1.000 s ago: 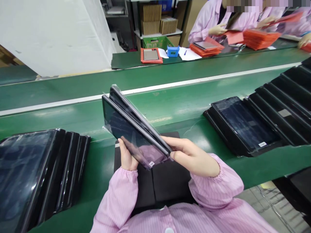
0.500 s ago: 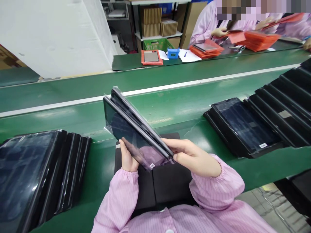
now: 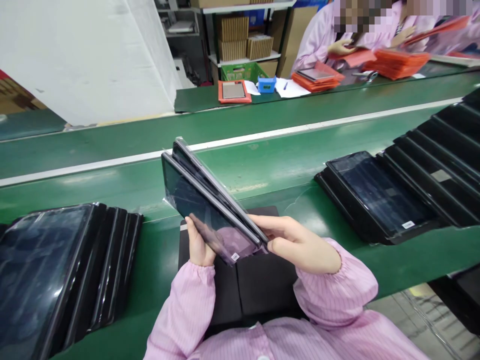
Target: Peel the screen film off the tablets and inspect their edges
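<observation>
Two tablets in clear film are held tilted in front of me, their far ends spread apart. The near tablet [image 3: 202, 205] shows a dark screen with a small white label at its lower corner. Behind it leans the second tablet [image 3: 197, 162]. My left hand [image 3: 200, 245] is closed on the near tablet's lower edge, its thumb against the screen side. With its fingers behind and thumb at the near end, my right hand [image 3: 296, 242] grips both tablets where they meet. A black folding case [image 3: 262, 290] lies beneath them, partly hidden by my arms.
Overlapping dark tablets [image 3: 45, 265] lie at left; another row [image 3: 382, 192] runs along the right. Across the green bench [image 3: 123, 135], co-workers in pink handle orange sleeves [image 3: 397, 62]. A blue box [image 3: 266, 85] and a green crate [image 3: 240, 71] stand at the back.
My hands and the tablets keep nearly the same pose. The view has shifted slightly, and a co-worker's hands across the bench have moved a little.
</observation>
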A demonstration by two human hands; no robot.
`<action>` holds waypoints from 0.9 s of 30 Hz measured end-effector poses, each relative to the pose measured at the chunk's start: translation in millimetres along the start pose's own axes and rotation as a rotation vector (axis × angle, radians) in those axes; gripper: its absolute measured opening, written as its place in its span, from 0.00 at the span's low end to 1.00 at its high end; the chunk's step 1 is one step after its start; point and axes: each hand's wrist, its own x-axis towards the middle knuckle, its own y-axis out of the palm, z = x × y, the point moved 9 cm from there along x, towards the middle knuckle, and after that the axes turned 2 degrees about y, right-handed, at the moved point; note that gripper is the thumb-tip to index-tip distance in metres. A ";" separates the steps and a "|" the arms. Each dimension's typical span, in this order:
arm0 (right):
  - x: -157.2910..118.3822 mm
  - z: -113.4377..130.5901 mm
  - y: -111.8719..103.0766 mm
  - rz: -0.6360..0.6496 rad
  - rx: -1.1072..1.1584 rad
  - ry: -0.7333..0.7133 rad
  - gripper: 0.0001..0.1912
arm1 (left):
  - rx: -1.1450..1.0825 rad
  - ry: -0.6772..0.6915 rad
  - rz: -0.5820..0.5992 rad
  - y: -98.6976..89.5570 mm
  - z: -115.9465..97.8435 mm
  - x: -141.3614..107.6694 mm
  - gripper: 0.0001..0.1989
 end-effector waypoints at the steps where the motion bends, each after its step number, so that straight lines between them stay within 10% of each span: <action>1: 0.0 -1.0 -1.2 -0.017 -0.024 0.008 0.37 | -0.028 -0.002 -0.020 -1.4 0.3 -0.2 0.19; 6: 1.4 -4.4 -5.9 -0.096 -0.124 0.027 0.20 | -0.071 -0.043 -0.011 1.2 4.9 -2.0 0.20; 15: -1.2 -1.8 1.9 0.028 0.087 0.021 0.34 | -0.118 -0.045 -0.167 4.9 3.8 -13.3 0.19; 27: -4.7 -12.3 -10.3 -0.122 -0.073 0.104 0.22 | -0.194 -0.044 -0.143 13.8 2.2 -18.4 0.26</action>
